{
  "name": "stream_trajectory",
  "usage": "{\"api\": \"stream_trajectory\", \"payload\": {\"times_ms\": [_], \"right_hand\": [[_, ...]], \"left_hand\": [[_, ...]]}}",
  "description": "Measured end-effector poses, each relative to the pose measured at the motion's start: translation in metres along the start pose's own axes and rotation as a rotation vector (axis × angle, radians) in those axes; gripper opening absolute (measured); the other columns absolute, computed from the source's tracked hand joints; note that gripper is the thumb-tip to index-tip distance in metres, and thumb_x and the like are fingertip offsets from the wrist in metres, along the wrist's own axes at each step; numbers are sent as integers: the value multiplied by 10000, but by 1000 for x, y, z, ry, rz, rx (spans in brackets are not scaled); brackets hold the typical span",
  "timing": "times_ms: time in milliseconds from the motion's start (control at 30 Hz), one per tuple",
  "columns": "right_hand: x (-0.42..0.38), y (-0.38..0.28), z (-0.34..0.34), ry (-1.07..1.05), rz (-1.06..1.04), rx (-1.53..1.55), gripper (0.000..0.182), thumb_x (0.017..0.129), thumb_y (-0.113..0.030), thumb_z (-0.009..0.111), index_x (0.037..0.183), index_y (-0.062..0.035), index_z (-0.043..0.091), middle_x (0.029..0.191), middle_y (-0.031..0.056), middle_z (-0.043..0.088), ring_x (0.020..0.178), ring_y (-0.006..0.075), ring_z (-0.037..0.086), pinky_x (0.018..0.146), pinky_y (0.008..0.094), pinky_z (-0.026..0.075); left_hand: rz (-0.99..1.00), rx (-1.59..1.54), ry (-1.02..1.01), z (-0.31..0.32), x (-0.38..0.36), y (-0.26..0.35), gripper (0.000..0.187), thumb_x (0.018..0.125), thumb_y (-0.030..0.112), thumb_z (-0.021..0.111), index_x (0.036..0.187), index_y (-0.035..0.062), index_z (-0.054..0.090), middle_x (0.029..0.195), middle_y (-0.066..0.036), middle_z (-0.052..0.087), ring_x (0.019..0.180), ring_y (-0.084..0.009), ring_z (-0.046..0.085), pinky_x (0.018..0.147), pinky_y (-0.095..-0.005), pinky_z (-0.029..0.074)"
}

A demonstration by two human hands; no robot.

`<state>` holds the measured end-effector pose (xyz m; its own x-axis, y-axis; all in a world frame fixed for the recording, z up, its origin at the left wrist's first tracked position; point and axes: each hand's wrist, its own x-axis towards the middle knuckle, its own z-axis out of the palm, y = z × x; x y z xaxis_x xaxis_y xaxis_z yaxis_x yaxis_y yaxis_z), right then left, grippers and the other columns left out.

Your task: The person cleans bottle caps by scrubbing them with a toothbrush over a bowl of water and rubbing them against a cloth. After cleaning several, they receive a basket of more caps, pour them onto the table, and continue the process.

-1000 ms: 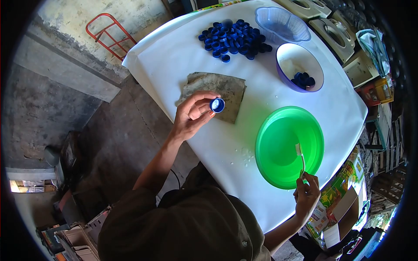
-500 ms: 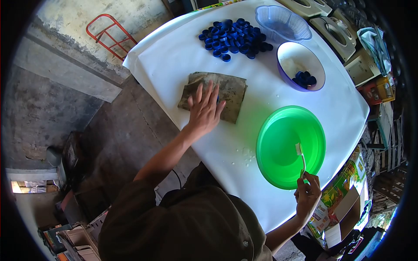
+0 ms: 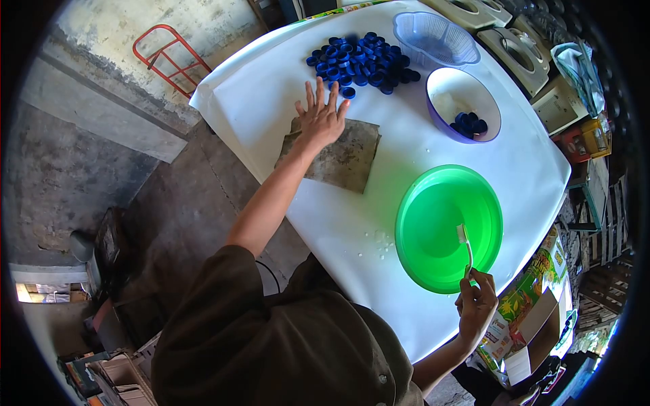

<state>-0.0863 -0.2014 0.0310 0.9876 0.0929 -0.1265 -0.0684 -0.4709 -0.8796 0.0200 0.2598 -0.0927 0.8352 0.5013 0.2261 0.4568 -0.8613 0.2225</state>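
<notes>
Caps [image 3: 369, 61], dark blue and many, lie in a loose heap at the far side of the white table [image 3: 325, 237]. From my end I see the left hand [image 3: 321, 123] reaching out palm down, its fingers stretched and well spread, the tips near the closest caps of the heap. I cannot tell whether any finger touches one, and the palm is hidden from me, so I can't say whether it has hold of anything. Below that hand lies a flat grey-brown cloth [image 3: 349, 157], partly covered from my view by the wrist and forearm.

Over on the near right, I have the right hand [image 3: 478, 299] with fingers closed around the handle of a toothbrush [image 3: 469, 253]. The bristle end points far, above the inside of the green basin [image 3: 414, 267]. Water drops [image 3: 382, 245] dot the table just left of the basin.

Farther off on the right stands a bowl [image 3: 441, 123], purple outside and white inside, with a few more blue caps in it. Just beyond it sits a clear bluish dish [image 3: 433, 42], to the right of the heap.
</notes>
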Motion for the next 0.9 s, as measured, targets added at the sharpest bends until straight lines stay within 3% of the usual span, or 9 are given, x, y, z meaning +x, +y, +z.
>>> {"api": "stream_trajectory", "payload": {"times_ms": [100,200,233,333,367,567,667,900], "right_hand": [[-1,-1,1,5,-7,14,273,836,-10,711,1108,9,725,946,65,643,519,71,509,453,221,368],[-2,1,-2,9,-9,10,273,837,-8,711,1109,8,725,944,65,643,519,69,508,449,218,364],[-1,3,-2,8,-11,7,273,837,-8,711,1109,7,725,943,65,642,520,69,509,448,216,364],[-1,5,-2,-7,-2,19,266,845,-11,709,1110,10,723,936,64,639,521,66,510,446,213,368],[0,5,-1,-10,-3,25,265,848,-13,708,1111,11,723,936,63,639,521,64,510,446,212,370],[0,3,1,-26,0,38,262,857,-23,710,1116,12,720,940,59,637,526,58,514,447,209,377],[-1,5,0,-9,14,41,262,857,-27,713,1117,11,720,942,58,637,529,59,516,448,209,374],[-1,9,1,-5,17,50,262,854,-21,712,1114,12,720,946,61,641,524,60,514,446,212,366]], "left_hand": [[49,-75,226,-9,-18,12,541,1017,478,477,1459,166,485,1547,-203,312,1432,-434,271,1060,-655,276],[-14,-240,169,-40,-33,7,421,926,346,678,1290,139,633,1307,-181,518,1258,-403,464,1004,-542,391],[21,-286,175,-39,-38,1,400,842,243,771,1210,123,673,1130,-148,580,1114,-359,546,948,-451,457],[141,-366,10,-42,-57,-12,358,831,194,762,1159,90,661,1101,-146,586,1075,-326,568,930,-470,454],[164,-341,83,-39,-61,-14,365,819,118,772,1163,80,655,1087,-120,607,1007,-318,591,904,-431,485],[109,-538,51,-53,-58,-5,376,811,43,745,1178,85,677,1035,-132,633,1002,-325,613,894,-423,499],[409,-682,221,-67,-83,14,337,815,14,743,1139,78,673,1053,-112,684,1053,-291,633,900,-391,513],[483,-480,10,-42,-149,17,396,804,59,772,1189,121,702,1225,-84,644,1174,-291,564,999,-424,476]]}}
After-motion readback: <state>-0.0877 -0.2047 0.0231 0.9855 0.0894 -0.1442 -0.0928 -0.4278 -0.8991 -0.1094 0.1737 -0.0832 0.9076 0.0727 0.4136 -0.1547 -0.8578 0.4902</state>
